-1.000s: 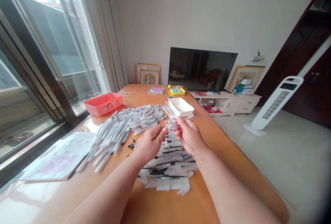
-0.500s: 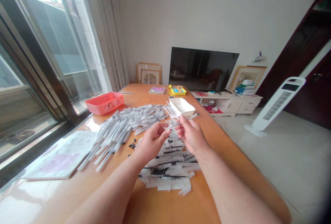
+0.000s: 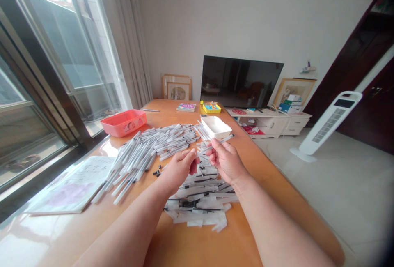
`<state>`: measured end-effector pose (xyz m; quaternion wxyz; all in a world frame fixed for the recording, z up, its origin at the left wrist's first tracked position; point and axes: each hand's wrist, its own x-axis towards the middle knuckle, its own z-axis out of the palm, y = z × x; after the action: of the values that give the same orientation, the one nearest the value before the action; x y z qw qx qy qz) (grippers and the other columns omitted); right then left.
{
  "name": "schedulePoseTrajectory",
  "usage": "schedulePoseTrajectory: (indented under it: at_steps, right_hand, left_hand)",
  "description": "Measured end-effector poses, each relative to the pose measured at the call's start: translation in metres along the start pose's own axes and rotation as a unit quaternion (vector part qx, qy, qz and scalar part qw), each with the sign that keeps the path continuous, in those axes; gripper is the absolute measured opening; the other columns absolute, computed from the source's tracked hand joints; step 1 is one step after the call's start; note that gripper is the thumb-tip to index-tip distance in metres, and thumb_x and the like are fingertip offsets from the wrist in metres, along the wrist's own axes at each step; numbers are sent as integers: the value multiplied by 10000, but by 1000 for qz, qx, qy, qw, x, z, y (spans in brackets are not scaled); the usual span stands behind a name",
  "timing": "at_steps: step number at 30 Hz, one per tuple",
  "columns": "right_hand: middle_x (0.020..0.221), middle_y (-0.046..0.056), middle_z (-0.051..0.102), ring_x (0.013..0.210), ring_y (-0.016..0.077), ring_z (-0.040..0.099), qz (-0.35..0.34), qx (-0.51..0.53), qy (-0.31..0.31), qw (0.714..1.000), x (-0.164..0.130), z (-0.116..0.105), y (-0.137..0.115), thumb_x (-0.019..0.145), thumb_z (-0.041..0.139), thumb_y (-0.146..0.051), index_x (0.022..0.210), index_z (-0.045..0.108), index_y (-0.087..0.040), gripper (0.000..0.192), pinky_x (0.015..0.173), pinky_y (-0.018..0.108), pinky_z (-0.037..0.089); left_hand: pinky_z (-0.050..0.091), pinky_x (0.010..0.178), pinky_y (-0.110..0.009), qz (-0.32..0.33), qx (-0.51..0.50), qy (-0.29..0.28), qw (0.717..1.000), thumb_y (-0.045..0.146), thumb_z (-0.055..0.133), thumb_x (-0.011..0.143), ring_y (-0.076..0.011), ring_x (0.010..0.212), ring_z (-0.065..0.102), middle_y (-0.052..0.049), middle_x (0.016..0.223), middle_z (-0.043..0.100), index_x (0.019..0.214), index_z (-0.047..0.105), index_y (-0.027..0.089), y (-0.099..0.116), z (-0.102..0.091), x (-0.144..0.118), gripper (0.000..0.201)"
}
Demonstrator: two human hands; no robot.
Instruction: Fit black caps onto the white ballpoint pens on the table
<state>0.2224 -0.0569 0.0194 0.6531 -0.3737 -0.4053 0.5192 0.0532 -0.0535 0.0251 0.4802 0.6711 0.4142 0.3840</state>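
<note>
Since a moment ago the left hand [image 3: 179, 167] has closed in on the pen [image 3: 215, 143]. The right hand [image 3: 226, 161] pinches the pen's barrel; the left fingers are curled at its near end, apparently gripping it.

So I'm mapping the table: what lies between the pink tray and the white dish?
In the head view, pink tray and white dish are separated by spread-out pens.

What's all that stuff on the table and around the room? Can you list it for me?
pens: many, white-grey, spread mid-table
wrapped pens: a heap, white and black, under the hands
black caps: several, loose beside the pens
pink tray: one, table's left edge
white tray: one, beyond the hands
booklet: one, pale, near left
yellow box: one, far end
television: one, black, by the wall
fan: one, white, on the floor
left hand: pinching the pen's end
right hand: holding pen
</note>
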Motion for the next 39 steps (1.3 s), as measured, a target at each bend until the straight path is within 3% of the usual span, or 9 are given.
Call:
schedulePoseTrajectory:
  at_steps: [3,6,11,15,20,24,28,33,39]
  right_hand:
    - [657,18,652,489,77,491,-5,-16,23,1000,1,0,3,819,746,-588,860,677,-151,444,440,194,363]
    - [639,9,636,482,74,477,-5,-19,33,999,2,1,5,805,750,-600,848,678,-148,459,427,190,354]
    - [620,6,631,458,69,464,-12,-29,28,999,2,2,6,821,737,-592,837,670,-147,451,412,189,338]
    - [624,10,635,459,74,470,-19,-46,28,998,0,0,5,838,715,-595,843,671,-149,448,412,193,334]
    - [622,1,626,468,72,454,-39,17,54,998,9,-13,-9,783,782,-538,819,660,-164,394,427,203,338]
    - [573,-18,582,447,67,410,-48,37,114,992,18,-23,-14,737,819,-507,760,638,-174,380,401,201,277]
    - [573,-14,586,452,78,423,-37,-55,79,995,16,-21,0,801,730,-617,757,651,-178,449,412,204,290]
    - [661,35,682,585,143,584,-60,-172,42,982,13,-19,12,862,604,-700,720,663,-187,535,551,250,448]
    - [687,21,703,626,183,611,-68,-256,-41,963,6,-12,14,905,581,-655,780,646,-224,454,642,303,462]
  left_hand:
    - [421,650,-275,65,55,23,996,575,428,980,-173,688,565,-29,746,657,844,626,194,-7,0,3,450]
    - [392,684,-277,148,200,75,966,519,551,944,-188,750,572,-29,813,658,930,644,215,-11,0,4,318]
    - [337,682,-288,201,344,73,914,427,417,1020,-199,769,572,-49,815,635,827,590,232,-5,-2,1,324]
    - [325,644,-285,175,286,44,941,480,404,1017,-176,679,532,-26,728,597,750,541,221,-2,0,0,396]
    - [370,588,-272,33,60,9,998,550,394,988,-157,571,488,10,580,540,737,592,208,1,-7,0,468]
    - [361,570,-267,5,21,70,997,559,461,951,-143,548,450,18,546,499,661,591,197,0,-21,4,482]
    - [372,587,-256,20,59,96,993,604,558,891,-142,600,484,17,627,548,830,713,185,-16,-25,12,451]
    - [419,631,-268,11,34,93,995,565,684,804,-162,658,564,-7,714,650,1009,736,156,-34,-21,20,461]
    - [471,698,-300,26,32,118,992,511,707,806,-196,765,625,-45,817,714,1122,733,159,-28,-21,19,473]
